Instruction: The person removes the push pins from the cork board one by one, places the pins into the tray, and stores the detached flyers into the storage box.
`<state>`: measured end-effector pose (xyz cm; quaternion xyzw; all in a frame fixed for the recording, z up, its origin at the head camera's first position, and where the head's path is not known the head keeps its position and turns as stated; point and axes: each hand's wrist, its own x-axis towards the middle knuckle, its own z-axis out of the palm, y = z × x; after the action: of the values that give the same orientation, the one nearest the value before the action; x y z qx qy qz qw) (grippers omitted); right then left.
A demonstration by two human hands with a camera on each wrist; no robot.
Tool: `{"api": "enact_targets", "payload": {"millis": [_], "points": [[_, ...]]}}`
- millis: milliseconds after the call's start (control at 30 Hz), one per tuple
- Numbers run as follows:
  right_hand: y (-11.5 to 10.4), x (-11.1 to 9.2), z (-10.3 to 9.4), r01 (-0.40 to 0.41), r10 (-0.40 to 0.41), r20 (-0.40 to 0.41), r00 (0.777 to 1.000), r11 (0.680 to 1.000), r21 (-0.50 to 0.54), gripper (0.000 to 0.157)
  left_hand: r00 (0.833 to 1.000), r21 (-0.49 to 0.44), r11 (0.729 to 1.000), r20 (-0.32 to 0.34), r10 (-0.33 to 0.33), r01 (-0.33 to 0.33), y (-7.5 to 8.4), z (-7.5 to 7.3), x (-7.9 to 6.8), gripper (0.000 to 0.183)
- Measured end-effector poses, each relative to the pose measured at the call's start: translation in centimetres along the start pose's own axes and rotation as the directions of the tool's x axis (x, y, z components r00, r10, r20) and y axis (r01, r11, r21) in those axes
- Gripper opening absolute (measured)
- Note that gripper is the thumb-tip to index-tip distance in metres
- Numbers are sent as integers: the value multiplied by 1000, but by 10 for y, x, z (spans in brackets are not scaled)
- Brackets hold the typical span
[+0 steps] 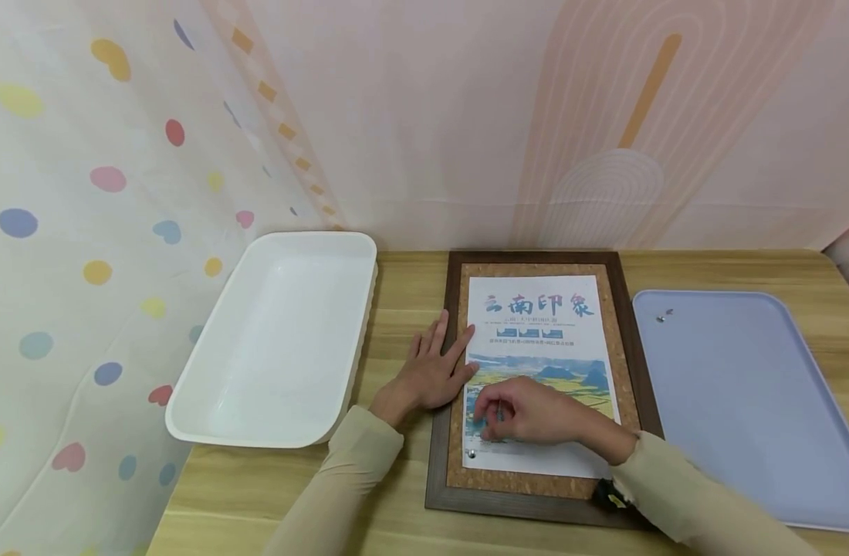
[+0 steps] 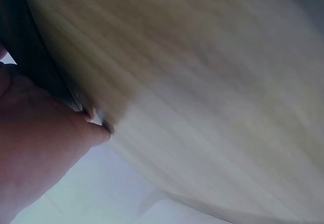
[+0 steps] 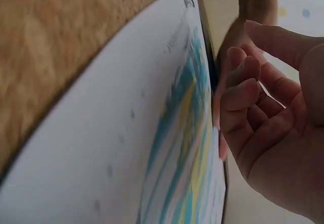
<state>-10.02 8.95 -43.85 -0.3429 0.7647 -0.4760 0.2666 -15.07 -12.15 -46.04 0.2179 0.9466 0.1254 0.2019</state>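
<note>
A printed poster with Chinese lettering and a landscape picture lies on a cork board in a dark wooden frame. One silver pushpin stands in the poster's lower left corner. My left hand rests with spread fingers across the frame's left side, its fingertips reaching the poster's edge. Over the lower part of the picture hovers my right hand, its fingers loosely curled and its thumb apart. Nothing shows between those fingers in the right wrist view, where the pushpin appears beyond the hand.
A deep white tray stands to the left on the wooden table. Right of the board lies a shallow pale blue tray with a few small pins near its upper left corner. A patterned curtain hangs behind the table.
</note>
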Motion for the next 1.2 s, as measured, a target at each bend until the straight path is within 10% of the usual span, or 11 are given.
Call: {"api": "enact_targets", "payload": {"millis": [400, 1200], "points": [[2, 11, 15, 3, 2, 125, 992, 999, -38, 9, 1000, -7, 1000, 6, -4, 4, -1, 0, 1, 64], [3, 16, 23, -72, 85, 105, 991, 989, -126, 5, 1000, -11, 1000, 2, -2, 2, -1, 1, 2, 64]]}}
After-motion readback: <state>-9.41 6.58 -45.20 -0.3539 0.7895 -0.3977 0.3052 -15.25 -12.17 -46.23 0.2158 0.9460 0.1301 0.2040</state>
